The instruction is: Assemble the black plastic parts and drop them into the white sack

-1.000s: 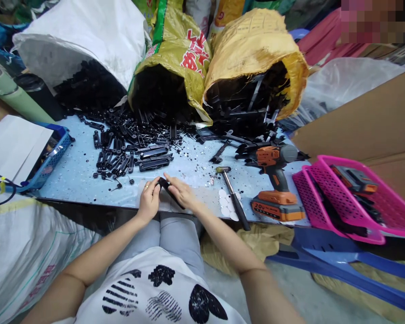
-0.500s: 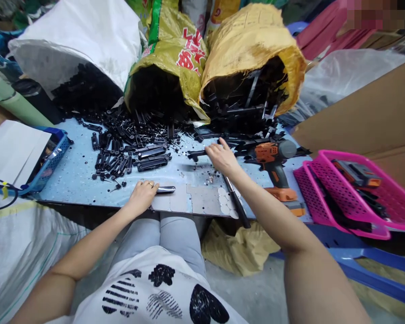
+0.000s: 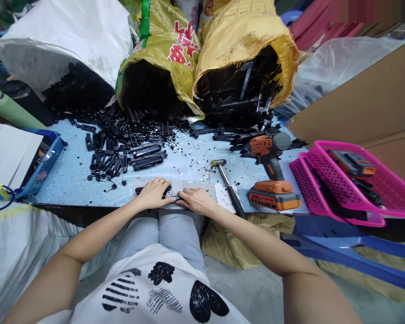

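My left hand (image 3: 154, 193) lies curled over a long black plastic part (image 3: 140, 190) at the near edge of the light blue table (image 3: 70, 175), a ring on one finger. My right hand (image 3: 197, 201) rests just to its right, fingers bent and touching the same part's right end, on a grey pad (image 3: 192, 185). A hammer (image 3: 227, 184) lies right of my right hand. White round stickers (image 3: 222, 194) sit beside the hammer's handle.
Loose black parts (image 3: 121, 148) cover the table's middle. Behind them three open sacks of black parts: white (image 3: 60, 40), green-yellow (image 3: 165, 49), yellow (image 3: 243, 40). An orange cordless drill (image 3: 272, 168) stands at the right. Pink baskets (image 3: 351, 189) right, blue basket (image 3: 45, 166) left.
My right hand came back from the far pile near the drill to the near edge beside my left hand, bringing a black part. My left hand shifted slightly right onto the part.
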### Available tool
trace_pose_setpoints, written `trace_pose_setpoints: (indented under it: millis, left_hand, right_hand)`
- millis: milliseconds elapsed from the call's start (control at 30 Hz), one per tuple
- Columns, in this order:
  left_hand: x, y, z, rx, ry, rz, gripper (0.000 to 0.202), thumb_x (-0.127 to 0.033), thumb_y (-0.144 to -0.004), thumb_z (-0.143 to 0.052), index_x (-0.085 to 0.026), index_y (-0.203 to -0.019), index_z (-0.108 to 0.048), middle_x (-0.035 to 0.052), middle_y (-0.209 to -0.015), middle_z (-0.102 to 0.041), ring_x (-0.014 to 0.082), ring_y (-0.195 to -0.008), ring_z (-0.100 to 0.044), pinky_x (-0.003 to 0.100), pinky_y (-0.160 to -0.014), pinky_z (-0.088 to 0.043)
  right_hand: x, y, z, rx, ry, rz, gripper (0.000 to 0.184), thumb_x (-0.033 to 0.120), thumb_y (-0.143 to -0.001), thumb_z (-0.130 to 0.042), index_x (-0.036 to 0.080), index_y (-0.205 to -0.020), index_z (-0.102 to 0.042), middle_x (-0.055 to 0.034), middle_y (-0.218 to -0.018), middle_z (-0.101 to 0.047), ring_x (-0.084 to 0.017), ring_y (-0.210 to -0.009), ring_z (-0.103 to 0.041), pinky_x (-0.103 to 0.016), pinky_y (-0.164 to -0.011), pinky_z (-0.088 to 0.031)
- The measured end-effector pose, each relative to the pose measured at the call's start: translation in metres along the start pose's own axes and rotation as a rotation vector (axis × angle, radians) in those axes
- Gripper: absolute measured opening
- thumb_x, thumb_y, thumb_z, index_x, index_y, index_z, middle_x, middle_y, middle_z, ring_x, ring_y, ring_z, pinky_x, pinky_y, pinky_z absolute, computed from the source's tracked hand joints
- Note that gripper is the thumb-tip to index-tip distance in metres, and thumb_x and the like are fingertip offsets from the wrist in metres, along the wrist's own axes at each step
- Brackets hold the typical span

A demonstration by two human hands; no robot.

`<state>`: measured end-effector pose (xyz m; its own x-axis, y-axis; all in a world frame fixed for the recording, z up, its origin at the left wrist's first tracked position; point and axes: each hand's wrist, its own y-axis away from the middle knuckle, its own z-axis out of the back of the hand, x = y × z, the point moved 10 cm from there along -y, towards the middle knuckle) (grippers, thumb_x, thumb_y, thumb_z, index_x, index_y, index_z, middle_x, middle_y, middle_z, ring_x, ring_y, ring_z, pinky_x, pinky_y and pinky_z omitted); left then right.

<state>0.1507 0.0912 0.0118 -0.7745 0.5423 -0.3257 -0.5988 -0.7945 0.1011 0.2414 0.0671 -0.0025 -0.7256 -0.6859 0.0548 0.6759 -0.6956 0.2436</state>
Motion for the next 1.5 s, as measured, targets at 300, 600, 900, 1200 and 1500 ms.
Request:
trace_pose_setpoints:
  millis: [300,600,900,1200,1500]
  left_hand:
    - [0.008,0.012,0.016,-0.200,0.096,-0.041,0.066,-0.064,-0.071,-0.061,-0.020,-0.118,-0.045,0.0102,-0.110,-0.060,0.0279,-0.099,-0.060,0.036,-0.080,-0.047]
    - [0.004,0.022,0.023,-0.336,0.127,-0.135,0.053,-0.058,-0.077,-0.059,-0.018,-0.110,-0.050,0.0103,-0.102,-0.063,0.0253,-0.092,-0.063,0.035,-0.079,-0.048]
    - [0.000,0.012,0.008,-0.207,0.077,-0.129,0.047,-0.060,-0.077,-0.057,-0.018,-0.097,-0.055,0.0064,-0.082,-0.063,0.0227,-0.077,-0.063,0.032,-0.069,-0.047]
    - [-0.018,-0.024,0.006,-0.095,-0.001,-0.191,0.051,-0.054,-0.087,-0.047,-0.014,-0.119,-0.049,0.0149,-0.121,-0.055,0.0278,-0.117,-0.048,0.038,-0.092,-0.039]
    - [0.050,-0.179,0.048,-0.172,-0.110,0.112,0.026,0.000,-0.080,-0.041,-0.004,-0.091,-0.065,0.0210,-0.095,-0.063,0.0280,-0.099,-0.055,0.041,-0.086,-0.038]
  right_hand:
    - [0.020,0.009,0.045,-0.082,0.146,-0.059,0.039,0.040,-0.099,-0.019,0.019,-0.110,-0.050,-0.0099,-0.095,-0.060,-0.021,-0.083,-0.057,-0.030,-0.063,-0.029]
    - [0.022,0.000,0.060,-0.075,0.190,0.054,0.036,0.042,-0.099,-0.024,0.019,-0.106,-0.050,-0.0079,-0.091,-0.060,-0.019,-0.079,-0.057,-0.028,-0.063,-0.028]
    - [0.015,-0.001,0.043,-0.091,0.153,0.130,0.040,0.046,-0.098,-0.026,0.019,-0.103,-0.054,-0.0070,-0.089,-0.060,-0.016,-0.074,-0.056,-0.028,-0.062,-0.028]
    - [-0.016,0.012,0.009,-0.314,0.035,0.112,0.039,0.047,-0.095,-0.036,0.017,-0.100,-0.061,-0.0089,-0.096,-0.063,-0.018,-0.085,-0.053,-0.030,-0.071,-0.032]
    - [-0.067,0.005,0.020,-0.308,-0.153,-0.123,0.034,0.040,-0.096,-0.038,0.018,-0.106,-0.062,-0.0096,-0.104,-0.062,-0.021,-0.095,-0.051,-0.033,-0.082,-0.038]
